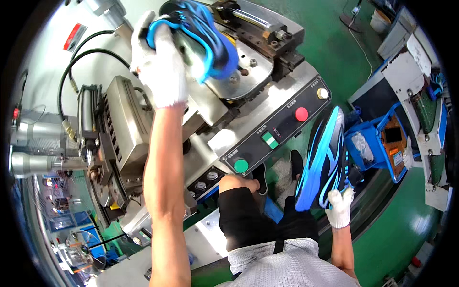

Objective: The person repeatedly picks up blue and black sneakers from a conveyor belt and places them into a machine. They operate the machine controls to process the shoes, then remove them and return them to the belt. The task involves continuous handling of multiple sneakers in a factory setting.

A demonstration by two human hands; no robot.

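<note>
My left hand, in a white knit glove, grips a black and blue shoe held over the metal press machine at the top. My right hand, also gloved, holds a second black and blue shoe by its heel, sole facing up, down beside my right leg. The two shoes are far apart, one on each side of the machine's control panel.
The panel carries a red button, a green round button and a green square switch. Black hoses loop at the left. A blue bin stands on the green floor at the right.
</note>
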